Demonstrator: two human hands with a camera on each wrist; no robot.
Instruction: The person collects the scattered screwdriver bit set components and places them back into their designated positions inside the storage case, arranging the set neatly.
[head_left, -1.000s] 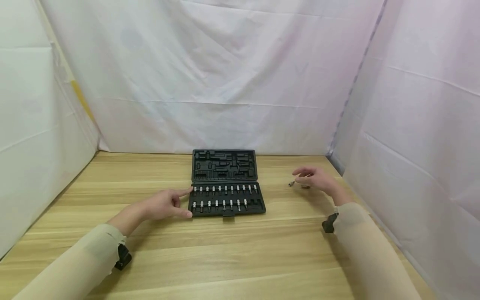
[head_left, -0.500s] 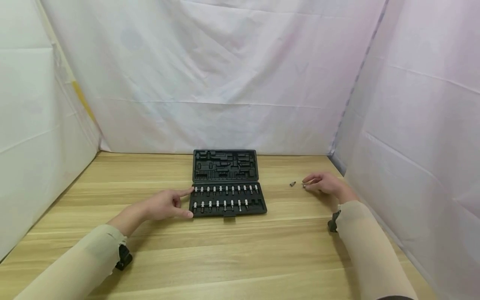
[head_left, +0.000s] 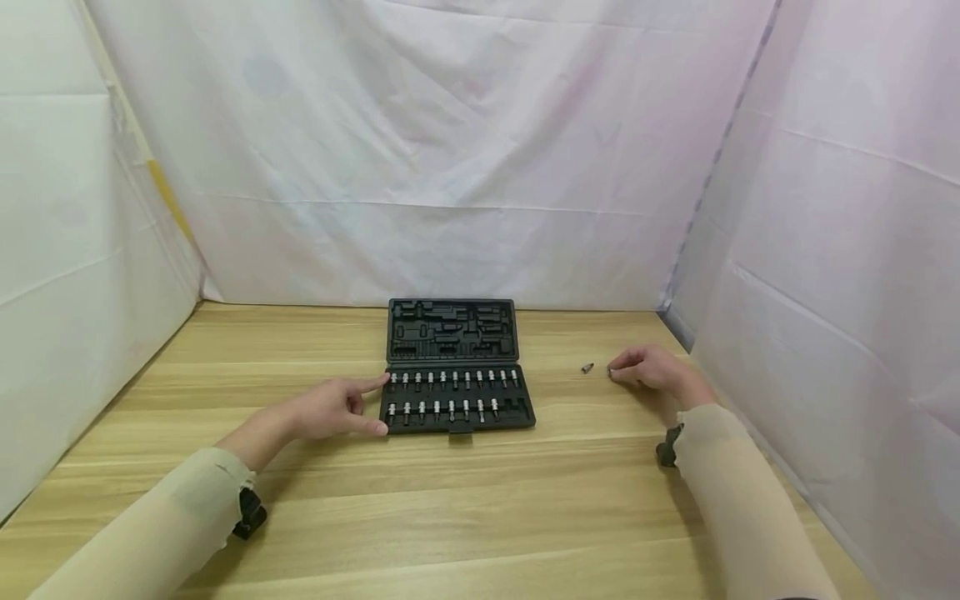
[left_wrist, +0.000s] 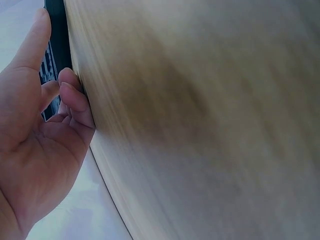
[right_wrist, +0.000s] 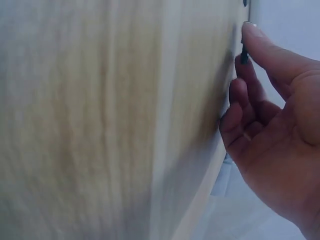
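Note:
A black plastic case (head_left: 517,414) lies open on the table, with two rows of silver-and-dark bit sockets (head_left: 452,408) in its lower half. My left hand (head_left: 327,410) rests at the case's left edge, index finger by the upper row and thumb at the front corner. Its other fingers are bent under the palm. On the right, my right hand (head_left: 651,369) pinches one bit socket (right_wrist: 244,54) between thumb and index finger, low at the tabletop. Most of that socket is hidden by the fingers. Another loose bit socket (head_left: 587,367) lies just left of the hand.
The raised case lid (head_left: 452,331) shows moulded hollows. A few slots at the right end of the lower row hold no socket. White sheeting (head_left: 450,150) hangs behind and along both sides of the wooden table (head_left: 450,517).
My right hand has moved slightly right and its thumb and index finger have closed on the bit socket. The left hand stays at the case edge.

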